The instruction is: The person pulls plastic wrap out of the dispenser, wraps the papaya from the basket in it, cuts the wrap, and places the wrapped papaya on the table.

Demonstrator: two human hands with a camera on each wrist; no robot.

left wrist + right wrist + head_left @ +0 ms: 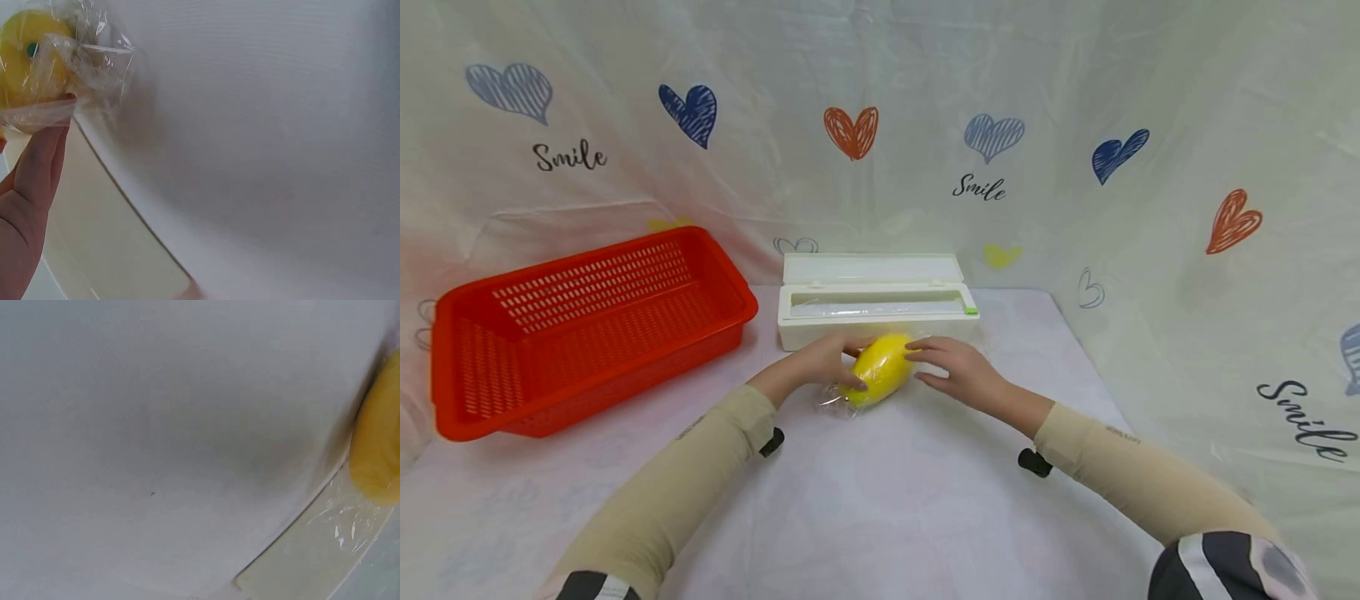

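Note:
A yellow oval fruit, wrapped in clear cling film, lies tilted in front of the white cling film dispenser. My left hand holds its left side, thumb on the near face and fingers behind. At its other end, the fingertips of my right hand are right at the surface, fingers extended and thumb apart below. A dark green spot marks one end of the fruit in the left wrist view, with loose film bunched past it. The right wrist view shows the yellow side but not the hand.
The dispenser's lid stands raised at the back, and a film roll shows inside. A red perforated basket stands on the left of the white-covered table. A printed curtain hangs behind and along the right.

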